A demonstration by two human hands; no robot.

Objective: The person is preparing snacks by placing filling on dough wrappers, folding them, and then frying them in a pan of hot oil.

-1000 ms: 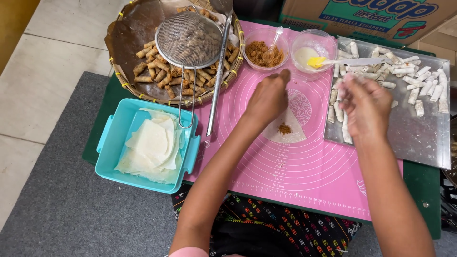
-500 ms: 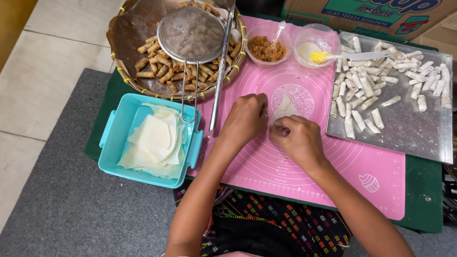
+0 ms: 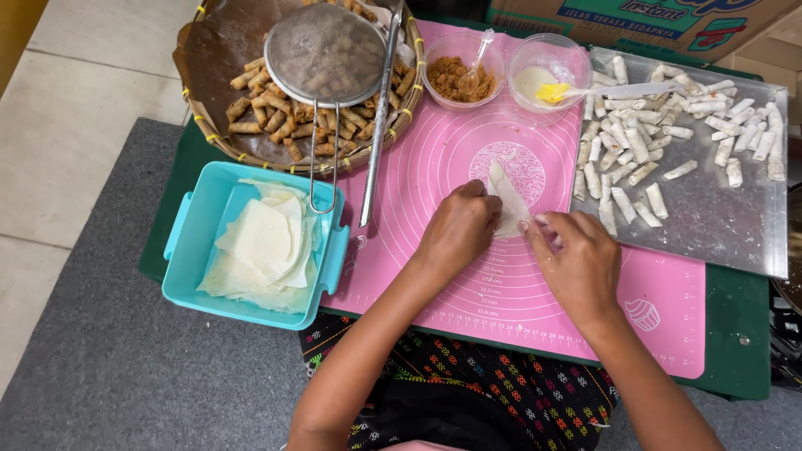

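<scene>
At the middle of the pink silicone pastry mat, both hands work one thin pale pastry wrapper, folded over into a long narrow strip that lies on the printed circle. The left hand has its fingertips curled down onto the wrapper's near edge; the right hand pinches the same end from the other side — so both are closed on the wrapper, not lifting it.

To roll this well, by my reading, the fingers should keep even pressure along the whole width and tuck the first turn tight, so the filling stays inside and the roll matches the slim white uncooked rolls laid out on the flat metal tray to the right.

Beyond the mat's far edge stand a small clear bowl of brown crumbly filling with a spoon in it, and a clear bowl of whitish paste with a yellow spatula. A turquoise plastic box at the left holds a stack of spare wrappers. Behind it, a woven basket lined with brown paper carries fried golden rolls — a round wire-mesh skimmer and metal tongs rest across it.
</scene>
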